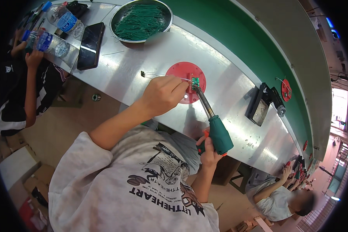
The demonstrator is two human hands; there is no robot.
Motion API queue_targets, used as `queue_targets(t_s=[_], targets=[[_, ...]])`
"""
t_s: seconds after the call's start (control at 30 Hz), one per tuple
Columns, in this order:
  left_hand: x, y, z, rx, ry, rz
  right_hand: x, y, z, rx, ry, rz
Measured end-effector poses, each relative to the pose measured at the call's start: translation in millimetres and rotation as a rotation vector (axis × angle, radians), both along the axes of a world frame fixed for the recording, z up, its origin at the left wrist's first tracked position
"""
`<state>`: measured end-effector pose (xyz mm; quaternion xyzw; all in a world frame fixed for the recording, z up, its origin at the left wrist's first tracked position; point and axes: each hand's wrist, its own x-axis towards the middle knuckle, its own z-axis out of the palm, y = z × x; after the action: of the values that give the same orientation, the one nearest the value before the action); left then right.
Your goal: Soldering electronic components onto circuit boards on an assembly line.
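Observation:
My left hand [163,94] is closed in a pinch at the edge of a small green circuit board [196,82], on thin pale wires. Those wires [158,73] loop leftward to a tiny dark chip [142,74]. The board is seated in a raised red block on a round red fixture [175,70]. In my right hand [208,152] is a green-handled soldering gun [220,135] with orange parts, its metal barrel slanting up and its tip at the board. Whether the tip touches a joint is too small to tell.
Beyond the fixture stands a metal bowl [111,27] of green wires. A black phone [91,46] and two water bottles [67,22] lie to the left. At right are a black tray [258,106] and another red disc [286,90]. Other people sit at both sides.

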<state>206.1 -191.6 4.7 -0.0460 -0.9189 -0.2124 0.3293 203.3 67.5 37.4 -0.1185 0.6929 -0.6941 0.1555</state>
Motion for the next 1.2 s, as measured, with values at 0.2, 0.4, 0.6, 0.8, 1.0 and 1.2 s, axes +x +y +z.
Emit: queue_targets(t_s=[0.2, 0.4, 0.6, 0.8, 1.0, 1.2], targets=[[-4, -1, -1, 0.031, 0.017, -0.012, -3, -3, 0, -0.021, 0.011, -0.017], [-4, -1, -4, 0.017, 0.017, -0.007, -7, 1, -2, 0.0, -0.061, -0.014], [-3, -2, -2, 0.025, 0.009, -0.004, -12, 3, -7, -0.052, -0.067, 0.015], [-5, -1, -4, 0.05, 0.008, -0.011, -25, 6, -16, -0.129, 0.038, -0.157], [-5, -2, -2, 0.053, 0.004, -0.011, -29, 5, -20, -0.203, -0.052, -0.212], [-6, -3, -2, 0.052, -0.003, -0.006, -29, 6, -23, -0.207, -0.064, -0.222]])
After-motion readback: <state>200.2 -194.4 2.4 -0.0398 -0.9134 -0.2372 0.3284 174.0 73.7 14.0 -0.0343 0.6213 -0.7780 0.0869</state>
